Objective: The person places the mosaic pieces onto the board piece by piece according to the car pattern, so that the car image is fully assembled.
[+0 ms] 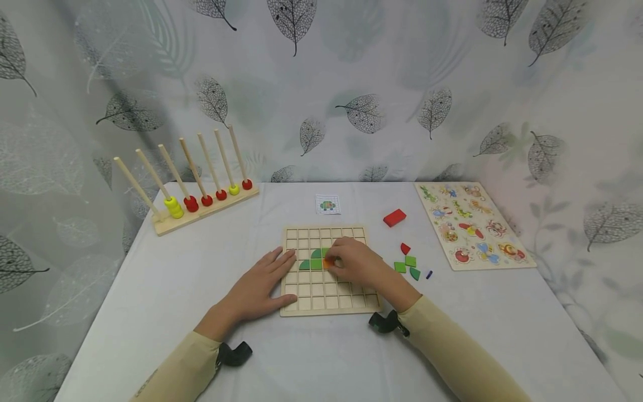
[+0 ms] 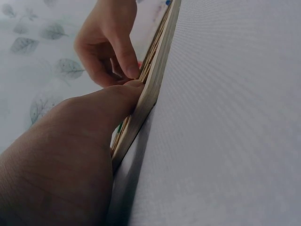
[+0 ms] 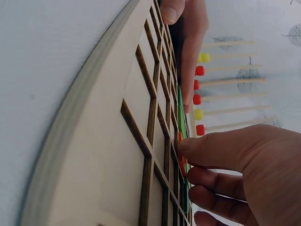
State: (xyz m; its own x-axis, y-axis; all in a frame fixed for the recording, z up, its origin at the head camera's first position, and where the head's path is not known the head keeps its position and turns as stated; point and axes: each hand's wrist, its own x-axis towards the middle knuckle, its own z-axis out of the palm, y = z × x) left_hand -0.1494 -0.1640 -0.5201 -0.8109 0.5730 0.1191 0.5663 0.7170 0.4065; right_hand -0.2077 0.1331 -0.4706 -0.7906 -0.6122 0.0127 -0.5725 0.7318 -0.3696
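Observation:
A wooden grid board [image 1: 305, 306] lies on the table, with several green pieces [image 1: 316, 264], some square and some with a curved side, set in its cells. My left hand [image 1: 258, 287] rests at the board's left edge, fingers spread and thumb on the near corner. My right hand [image 1: 354, 262] is over the middle of the board, pinching a small orange piece [image 1: 327, 263] beside the green ones. In the right wrist view the thumb presses the orange piece [image 3: 181, 149] down at the grid; its far side is hidden by the fingers.
Right of the board lie loose green pieces [image 1: 399, 267], a red quarter piece [image 1: 405, 249], a small blue stick [image 1: 429, 274] and a red block [image 1: 394, 218]. A pattern card [image 1: 328, 205] lies behind it. A peg stand with beads [image 1: 206, 209] and an animal puzzle [image 1: 474, 226] flank the back.

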